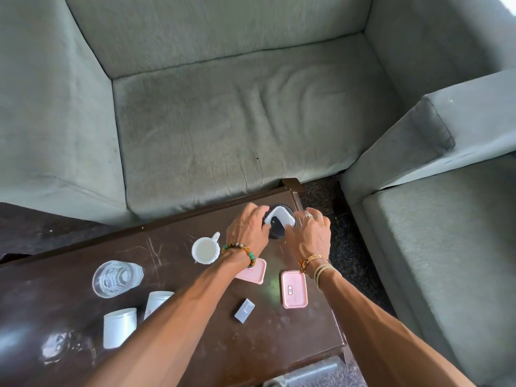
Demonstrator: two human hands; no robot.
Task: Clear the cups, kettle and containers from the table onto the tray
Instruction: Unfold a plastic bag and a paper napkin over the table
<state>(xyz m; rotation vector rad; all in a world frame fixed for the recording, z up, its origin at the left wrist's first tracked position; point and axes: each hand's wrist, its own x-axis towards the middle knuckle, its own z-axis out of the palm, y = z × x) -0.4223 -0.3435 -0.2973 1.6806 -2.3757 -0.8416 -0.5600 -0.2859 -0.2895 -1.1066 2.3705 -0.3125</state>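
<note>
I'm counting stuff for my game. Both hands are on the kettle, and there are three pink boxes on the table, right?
Nearly. The head view shows both the left hand and the right hand on the kettle, but only two pink boxes on the table, not three. The other one sits partly under the left wrist.

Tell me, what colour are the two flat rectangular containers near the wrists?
Pale pink, both containers, seen in the head view.
</note>
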